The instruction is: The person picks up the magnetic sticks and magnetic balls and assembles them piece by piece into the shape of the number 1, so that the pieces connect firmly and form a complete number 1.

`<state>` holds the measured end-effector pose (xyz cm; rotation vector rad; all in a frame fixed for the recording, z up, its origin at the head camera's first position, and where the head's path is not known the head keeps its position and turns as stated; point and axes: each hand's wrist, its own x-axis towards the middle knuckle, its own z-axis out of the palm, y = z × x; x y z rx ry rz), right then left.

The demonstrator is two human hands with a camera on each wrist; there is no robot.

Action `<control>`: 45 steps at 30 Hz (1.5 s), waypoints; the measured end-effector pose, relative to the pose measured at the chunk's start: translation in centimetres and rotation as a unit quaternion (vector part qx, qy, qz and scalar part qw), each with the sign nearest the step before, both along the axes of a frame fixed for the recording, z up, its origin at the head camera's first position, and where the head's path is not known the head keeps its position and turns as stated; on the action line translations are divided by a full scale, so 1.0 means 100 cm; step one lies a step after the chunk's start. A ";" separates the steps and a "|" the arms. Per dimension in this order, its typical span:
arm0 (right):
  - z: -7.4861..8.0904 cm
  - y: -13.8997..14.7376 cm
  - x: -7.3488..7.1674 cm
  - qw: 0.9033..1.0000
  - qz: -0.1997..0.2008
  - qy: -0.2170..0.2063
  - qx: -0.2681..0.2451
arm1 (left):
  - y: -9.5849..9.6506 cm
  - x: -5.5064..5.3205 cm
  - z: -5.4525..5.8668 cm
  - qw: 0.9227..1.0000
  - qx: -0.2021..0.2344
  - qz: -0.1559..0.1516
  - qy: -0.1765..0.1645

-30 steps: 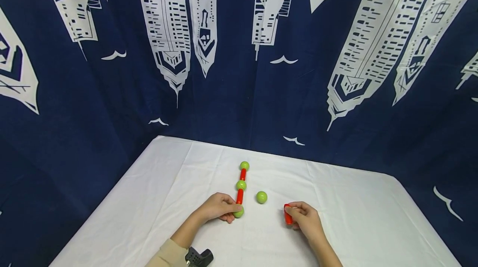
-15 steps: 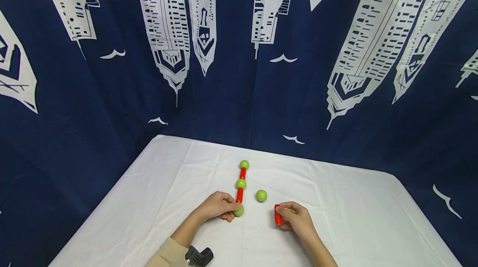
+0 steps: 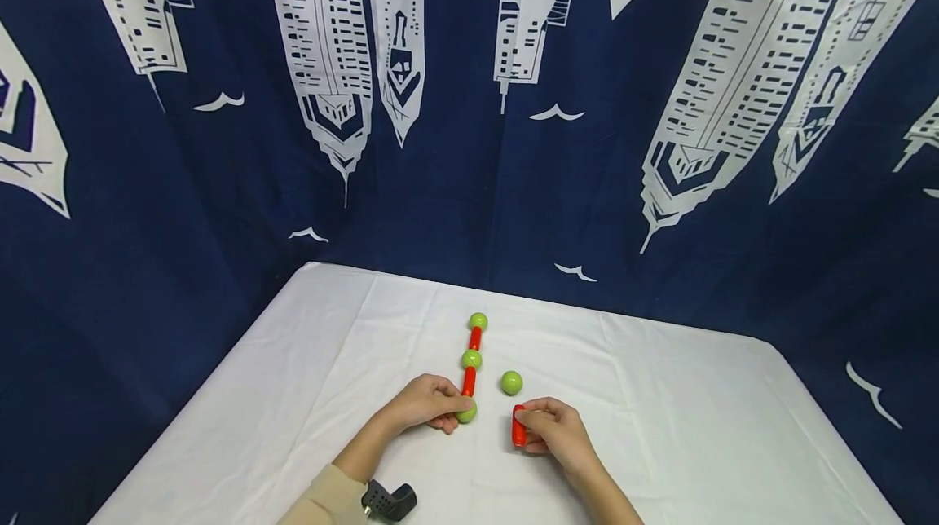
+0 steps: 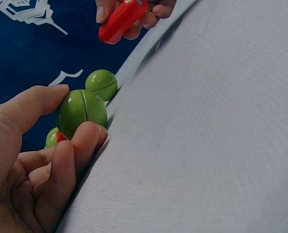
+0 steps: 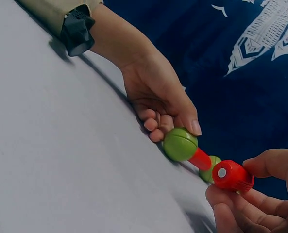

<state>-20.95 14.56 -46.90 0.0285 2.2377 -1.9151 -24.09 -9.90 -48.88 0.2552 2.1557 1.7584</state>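
My left hand [image 3: 428, 405] pinches the nearest green ball [image 3: 467, 411] of a straight chain between thumb and fingers. Away from me the chain continues with a red rod [image 3: 469, 382], a middle green ball [image 3: 472, 359], another red rod [image 3: 475, 338] and a far green ball [image 3: 478, 321]. My right hand [image 3: 556, 432] grips a separate red rod [image 3: 518, 427], apart from the chain and to its right. A round silver end [image 5: 222, 172] shows on that rod in the right wrist view. Just beyond it lies a loose green ball [image 3: 511, 382], touched by neither hand.
A white cloth [image 3: 682, 419] covers the table, with its far edge against a navy curtain [image 3: 455, 207] printed with white buildings and birds. A black device [image 3: 390, 502] sits at my left wrist, by the beige sleeve [image 3: 326, 499].
My right hand has moved left with the red rod, closer to the chain's near end. The left hand keeps its pinch on the green ball, almost still.
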 end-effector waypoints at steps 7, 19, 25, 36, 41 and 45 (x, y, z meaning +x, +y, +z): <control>-0.002 -0.010 0.001 0.999 0.029 -0.009 -0.014 | 0.001 0.000 -0.001 1.000 0.005 -0.003 -0.001; -0.008 -0.025 0.000 0.998 0.054 -0.020 -0.030 | 0.000 -0.001 -0.001 1.000 0.009 -0.005 0.000; -0.006 -0.031 0.003 0.997 0.064 -0.021 -0.039 | 0.001 -0.001 -0.002 1.000 0.014 -0.006 -0.003; -0.004 -0.040 0.006 0.996 0.080 -0.014 -0.042 | 0.001 -0.002 -0.002 1.000 0.013 -0.003 -0.002; -0.006 -0.046 0.008 0.994 0.093 -0.020 -0.047 | 0.002 -0.002 -0.003 1.000 0.020 -0.007 -0.003; -0.007 -0.052 0.011 0.993 0.102 -0.017 -0.049 | 0.001 -0.001 -0.003 1.000 0.024 -0.008 -0.003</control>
